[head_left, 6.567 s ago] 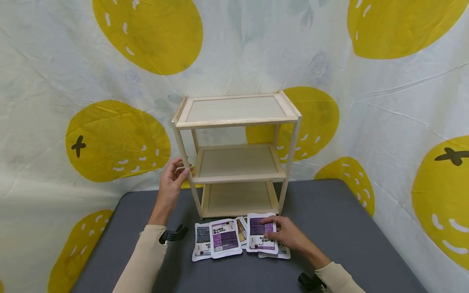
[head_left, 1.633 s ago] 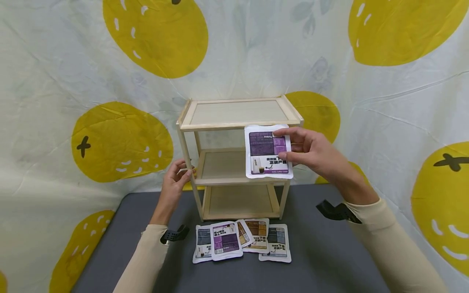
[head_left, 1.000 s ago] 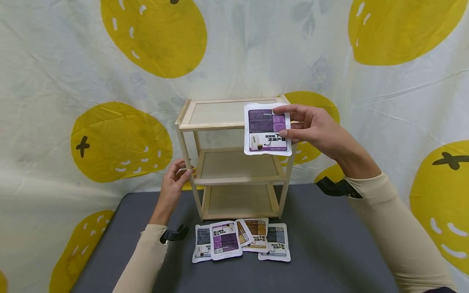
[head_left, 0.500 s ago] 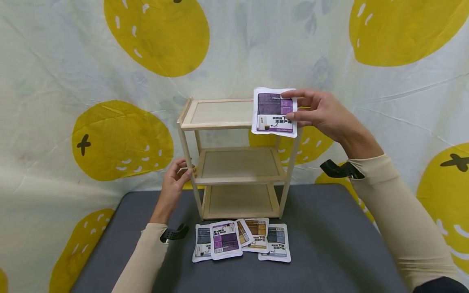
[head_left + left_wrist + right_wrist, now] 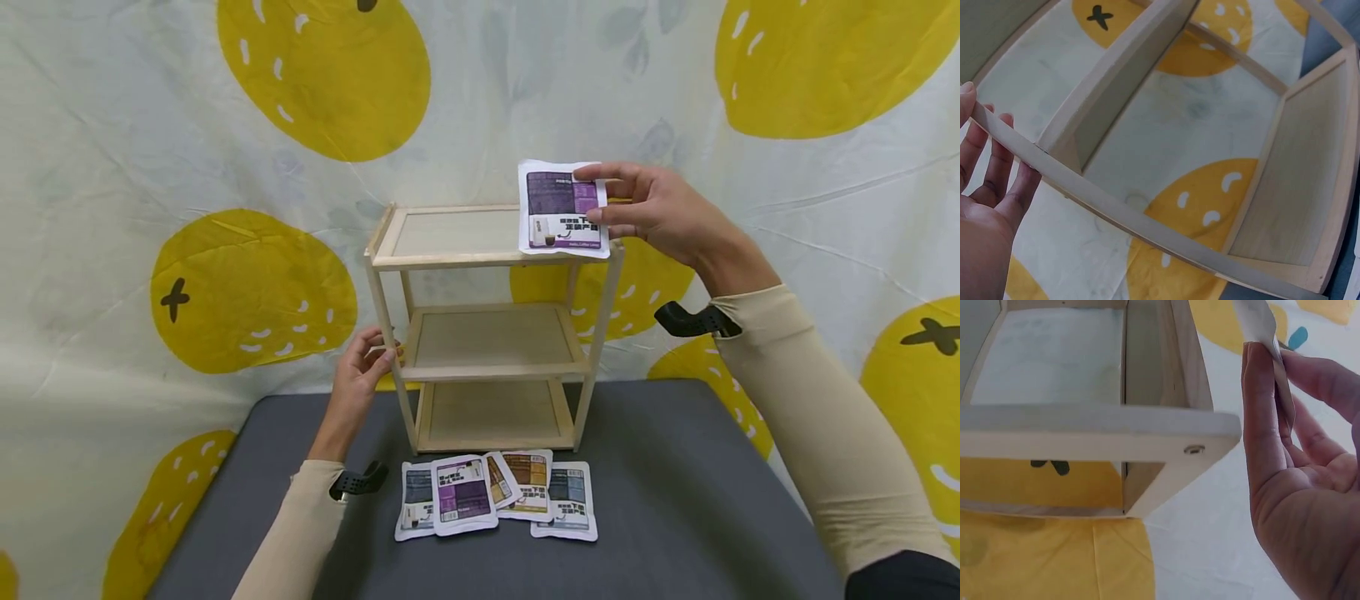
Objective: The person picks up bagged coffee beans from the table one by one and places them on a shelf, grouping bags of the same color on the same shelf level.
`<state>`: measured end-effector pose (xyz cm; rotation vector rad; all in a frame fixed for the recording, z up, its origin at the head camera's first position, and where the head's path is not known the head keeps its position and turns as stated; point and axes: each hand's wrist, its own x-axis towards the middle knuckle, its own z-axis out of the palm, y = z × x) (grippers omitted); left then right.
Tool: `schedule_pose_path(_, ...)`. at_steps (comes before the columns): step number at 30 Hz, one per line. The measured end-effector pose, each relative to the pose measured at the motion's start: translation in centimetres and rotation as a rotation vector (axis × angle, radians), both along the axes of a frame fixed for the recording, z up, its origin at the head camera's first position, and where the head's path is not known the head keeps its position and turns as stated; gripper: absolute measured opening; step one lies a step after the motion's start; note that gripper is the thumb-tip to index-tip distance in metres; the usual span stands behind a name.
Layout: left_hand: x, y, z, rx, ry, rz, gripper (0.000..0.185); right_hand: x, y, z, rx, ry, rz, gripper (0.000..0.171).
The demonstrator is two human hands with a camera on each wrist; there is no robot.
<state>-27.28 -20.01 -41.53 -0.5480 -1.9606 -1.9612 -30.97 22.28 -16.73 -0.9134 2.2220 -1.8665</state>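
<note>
A light wooden three-tier shelf (image 5: 487,333) stands on the grey table (image 5: 675,500). My right hand (image 5: 615,204) pinches a white-and-purple sachet (image 5: 558,208) by its right edge, upright, just above the front right corner of the top shelf (image 5: 450,233). In the right wrist view the sachet (image 5: 1260,322) sits edge-on between thumb and fingers of that hand (image 5: 1285,444), beside the shelf corner (image 5: 1085,428). My left hand (image 5: 367,354) holds the shelf's left front post at middle-shelf height. In the left wrist view its fingers (image 5: 988,187) lie behind the post (image 5: 1147,231).
Several more sachets (image 5: 498,496) lie overlapping in a row on the table in front of the shelf. All three shelves are bare. A white cloth with big yellow fruit shapes (image 5: 255,283) hangs behind and drapes around the table.
My right hand picked a purple sachet off the row on the table and raised it to the top shelf's front right corner. The left hand stayed on the post.
</note>
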Motion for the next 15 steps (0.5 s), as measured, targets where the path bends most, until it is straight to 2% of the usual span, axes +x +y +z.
schedule_pose_path(8,-0.1,0.1,-0.2,-0.004,-0.008,0.005,0.041,-1.3,0.2,0.4,0.020,-0.036,-0.021,0.053)
schedule_pose_path(15,-0.2,0.2,-0.2,0.005,-0.013,-0.003,0.042,-2.3,0.5,0.5,0.074,-0.049,-0.073,0.056)
